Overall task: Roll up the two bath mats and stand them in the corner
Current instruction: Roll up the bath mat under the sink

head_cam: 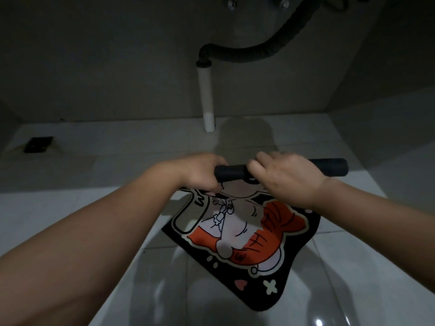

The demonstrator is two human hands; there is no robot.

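White tiled floor [70, 208] under a sink, dim light, w/ one mat [244, 234] in view: black edge, orange and white cartoon print, lying flat in the middle of the floor, near part not yet rolled. Far edge already turned into a thin black roll [329, 167], lying across, sticking out past the right hand toward the right. Judged approx. one quarter rolled, maybe less; most of the print left to roll. Second mat not visible anywhere, so cannot tell if done or waiting. Standing in the corner not yet done for any mat seen here. Behind, one white pipe [207, 100] going down to the floor, one dark hose [259, 51] curving above it, one dark floor drain [38, 144] at far left. Left hand [200, 171] at the left end of the roll, fingers curled around it, gripping. Right hand [284, 175] on top of the roll near the middle, fingers bent over it and pressing; a bit blurred, so exact grip not clear. Count: 1 mat, 1 roll, 2 hands, 1 pipe, 1 hose, 1 drain.
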